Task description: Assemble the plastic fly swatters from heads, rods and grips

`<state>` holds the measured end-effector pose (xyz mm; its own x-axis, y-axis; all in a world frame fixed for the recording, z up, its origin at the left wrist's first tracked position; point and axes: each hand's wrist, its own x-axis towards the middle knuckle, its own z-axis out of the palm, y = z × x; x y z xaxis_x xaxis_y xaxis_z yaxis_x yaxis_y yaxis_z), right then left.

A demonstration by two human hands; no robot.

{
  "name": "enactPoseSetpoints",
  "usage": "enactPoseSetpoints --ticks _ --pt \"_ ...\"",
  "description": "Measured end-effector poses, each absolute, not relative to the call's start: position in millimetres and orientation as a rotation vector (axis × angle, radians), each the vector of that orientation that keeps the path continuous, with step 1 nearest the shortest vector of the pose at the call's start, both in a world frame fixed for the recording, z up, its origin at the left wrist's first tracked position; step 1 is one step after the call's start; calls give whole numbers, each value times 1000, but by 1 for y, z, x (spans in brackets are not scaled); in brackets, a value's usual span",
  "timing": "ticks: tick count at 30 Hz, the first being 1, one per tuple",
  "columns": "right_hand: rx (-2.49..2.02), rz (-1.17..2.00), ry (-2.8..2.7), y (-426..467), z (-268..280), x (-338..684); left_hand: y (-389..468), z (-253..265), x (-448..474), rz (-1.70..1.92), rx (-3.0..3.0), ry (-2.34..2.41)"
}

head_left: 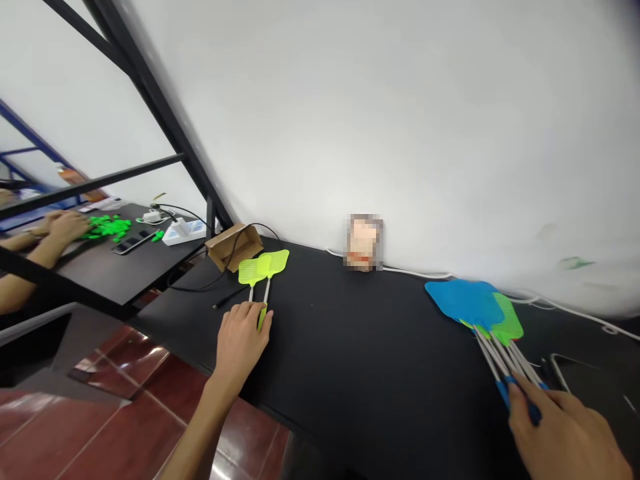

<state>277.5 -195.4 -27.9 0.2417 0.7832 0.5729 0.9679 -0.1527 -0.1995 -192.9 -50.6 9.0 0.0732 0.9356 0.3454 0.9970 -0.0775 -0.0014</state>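
Two yellow-green fly swatters [250, 272] lie overlapping on the left part of the black table [345, 347]. Over their handles my left hand [243, 340] is closed, its palm hiding most of the grips. At the right, a bunch of blue fly swatters [457, 299] lies with at least one green fly swatter [510, 317] showing from under the blue heads. My right hand [565, 427] has its thumb and fingers round the blue handles at the near end. How many handles it grips I cannot tell.
An open cardboard box [235, 248] and a black cable stand behind the left swatters. A blurred-out item [365, 241] leans on the wall. A phone-like dark object [575, 377] lies beside my right hand. Left, past a black frame, another person's hands [65, 227] touch green pieces [113, 227].
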Motion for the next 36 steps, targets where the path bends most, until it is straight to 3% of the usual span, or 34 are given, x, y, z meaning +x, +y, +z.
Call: enactPoseSetpoints --ticks 3,6,15,17,22,25,29,32,36 --pt "-2113 -680 -1624 -190 -20 262 -37 12 -188 -158 -2045 -2061" --pt "-2054 -690 -1534 -184 -6 243 -22 14 -183 -88 -2009 -2145" --pt "-1550 54 -1688 -154 9 166 -44 30 -160 -205 -2085 -2394" --pt "-1479 358 -1690 -150 7 146 -62 33 -142 -540 -2218 -2476" --pt "-1230 1242 -1547 -140 7 105 -96 27 -72 -2116 -2402 -2409" --pt "-1183 1415 -1421 -130 6 97 -100 20 -34 -2752 -2365 -2326" --pt "-1301 1276 -1313 -119 -7 110 -85 16 -9 -3038 -2357 -2318" --pt "-1339 1261 -1179 -114 -17 131 -64 13 -7 -3039 -2660 -2246" --pt "-1225 1600 -867 -106 -20 147 -40 4 -15 -2764 -3437 -1632"
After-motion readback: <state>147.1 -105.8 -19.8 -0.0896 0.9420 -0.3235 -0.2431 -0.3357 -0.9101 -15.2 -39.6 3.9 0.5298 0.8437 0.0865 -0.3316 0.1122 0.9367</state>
